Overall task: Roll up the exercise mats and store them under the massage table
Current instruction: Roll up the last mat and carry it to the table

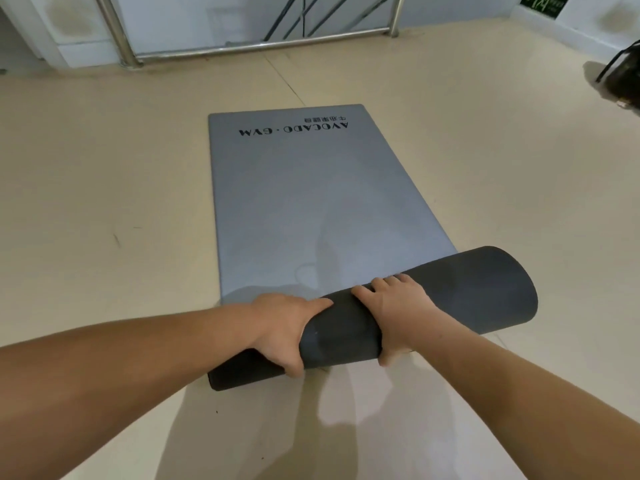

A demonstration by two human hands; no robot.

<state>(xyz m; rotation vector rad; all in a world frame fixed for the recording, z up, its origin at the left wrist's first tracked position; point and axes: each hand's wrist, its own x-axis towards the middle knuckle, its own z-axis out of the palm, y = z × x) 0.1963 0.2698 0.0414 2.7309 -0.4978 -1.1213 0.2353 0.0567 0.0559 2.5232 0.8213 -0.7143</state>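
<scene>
Floor [104, 174] in pale beige fills the left side of the frame. A shiny metal railing [242, 47] runs along its far edge at the upper left.

Low in the frame, a bare forearm reaches in from the left edge. The left hand [281, 329] grips the near end of the exercise mat [304, 202], which is curled up into a loose roll [460, 292] showing its dark underside. The thumb presses on the near side of the roll and the fingers wrap over its top.

The mat lies on the floor in the centre of the frame. Its grey-blue face is flat and stretches away toward the upper middle. At the far end, black lettering [293, 129] reads AVOCADO · GYM upside down from this view.

The roll sits across the lower centre on a slant. Its left end is low, below and left of the left hand, and its right end is higher and looks wider.

Just right of the left hand, the right hand [396, 317] clasps the same roll. Its fingers curl over the far side and the thumb is tucked under the near edge. A short stretch of dark roll shows between the two hands.

At the upper right, a green sign [543, 5] hangs on the wall. Below it, a dark object [623, 77] at the frame edge is too cropped to identify.
</scene>
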